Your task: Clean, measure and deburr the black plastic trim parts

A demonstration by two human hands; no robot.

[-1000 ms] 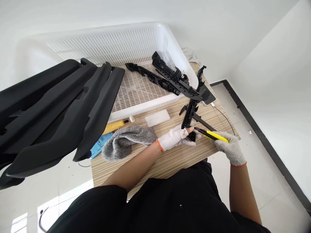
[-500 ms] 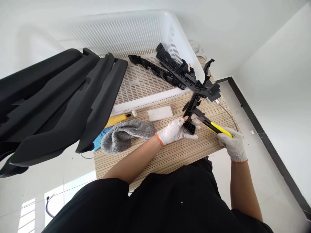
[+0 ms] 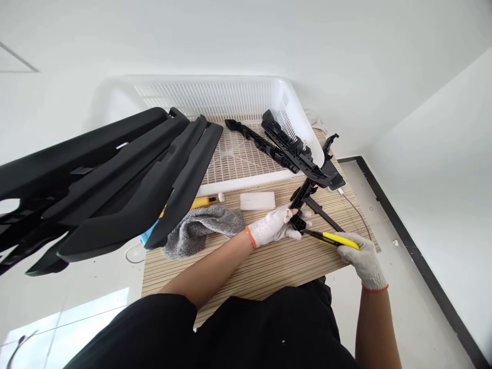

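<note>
Table (striped top): white basket, gray cloth, white block.

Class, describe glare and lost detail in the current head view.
In the head view, floor tiles glare brightly at lower left; the white basket pales against the wall; the yellow-handled tool blends at its dark tip into the black plastic part.

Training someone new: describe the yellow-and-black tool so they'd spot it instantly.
On the striped tabletop, look right. There the gloved right hand holds the tool, tip by the black part in the left hand. Unlike the yellow tool by the grey cloth, it's held.
</note>
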